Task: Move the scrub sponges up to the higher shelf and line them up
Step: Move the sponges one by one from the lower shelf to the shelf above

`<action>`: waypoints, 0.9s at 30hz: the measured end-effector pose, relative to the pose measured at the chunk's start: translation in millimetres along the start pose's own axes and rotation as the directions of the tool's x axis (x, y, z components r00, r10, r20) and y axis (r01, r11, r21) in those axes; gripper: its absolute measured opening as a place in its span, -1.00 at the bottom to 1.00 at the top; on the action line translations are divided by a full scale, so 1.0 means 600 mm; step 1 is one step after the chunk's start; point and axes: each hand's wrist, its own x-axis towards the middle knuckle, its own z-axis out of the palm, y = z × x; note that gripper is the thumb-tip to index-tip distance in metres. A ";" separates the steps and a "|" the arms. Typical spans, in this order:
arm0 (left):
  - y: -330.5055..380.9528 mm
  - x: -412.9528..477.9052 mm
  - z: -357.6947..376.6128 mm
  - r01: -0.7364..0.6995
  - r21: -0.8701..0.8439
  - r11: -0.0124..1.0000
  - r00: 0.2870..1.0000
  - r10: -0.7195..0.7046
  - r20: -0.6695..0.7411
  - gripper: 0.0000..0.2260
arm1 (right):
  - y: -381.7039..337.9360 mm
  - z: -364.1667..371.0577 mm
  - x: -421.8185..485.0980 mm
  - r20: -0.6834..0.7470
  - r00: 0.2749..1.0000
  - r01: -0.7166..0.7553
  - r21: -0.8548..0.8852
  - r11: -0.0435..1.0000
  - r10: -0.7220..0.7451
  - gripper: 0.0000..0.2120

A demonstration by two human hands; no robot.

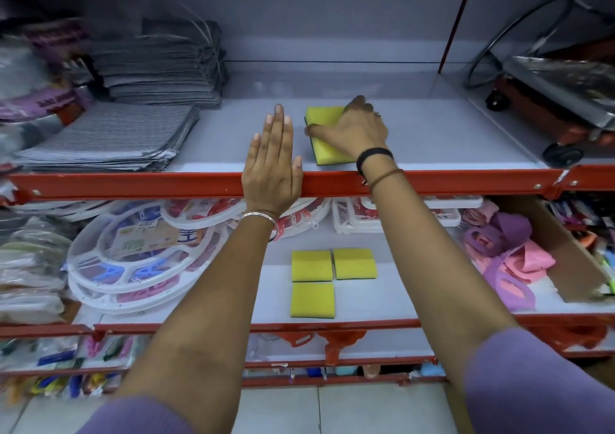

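Note:
One yellow scrub sponge [324, 134] with a dark green underside lies flat on the higher shelf [432, 140], near its red front rail. My right hand [356, 127] rests on top of it, thumb at its left edge and fingers over its far right corner. My left hand [271, 164] lies flat and empty on the shelf just left of the sponge, fingers straight, palm over the rail. Three more yellow sponges sit on the lower shelf [416, 287]: two side by side [311, 265] [354, 263] and one [312, 299] in front of the left one.
Stacks of grey striped cloths [109, 134] fill the higher shelf's left end. A metal cart with black wheels [549, 94] stands to the right. On the lower shelf are white round peg hangers [139, 254] at left and pink and purple cloths [509, 254] at right.

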 end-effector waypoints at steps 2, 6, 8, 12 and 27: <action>0.000 -0.001 0.000 -0.001 0.006 1.000 1.000 0.001 0.001 -0.51 | -0.001 0.028 0.014 0.050 0.998 -0.033 -0.037 0.999 0.034 -0.14; 0.000 -0.002 0.001 -0.008 0.001 1.000 1.000 0.008 0.004 -0.50 | 0.011 0.055 0.024 0.122 0.989 -0.060 -0.142 0.988 0.078 -0.08; -0.001 -0.002 0.002 -0.008 -0.006 1.000 1.000 0.008 -0.006 -0.50 | 0.016 0.049 0.013 0.045 0.998 -0.048 -0.141 0.989 0.055 -0.10; -0.002 -0.003 0.003 -0.011 -0.004 1.000 1.000 0.011 -0.019 -0.51 | 0.047 0.050 -0.089 -0.412 0.894 0.271 0.184 0.945 -0.176 -0.51; 0.000 -0.004 0.006 -0.011 -0.004 1.000 0.999 0.011 -0.039 -0.51 | 0.276 0.325 -0.244 0.737 0.670 0.397 -0.250 0.883 -0.093 -0.34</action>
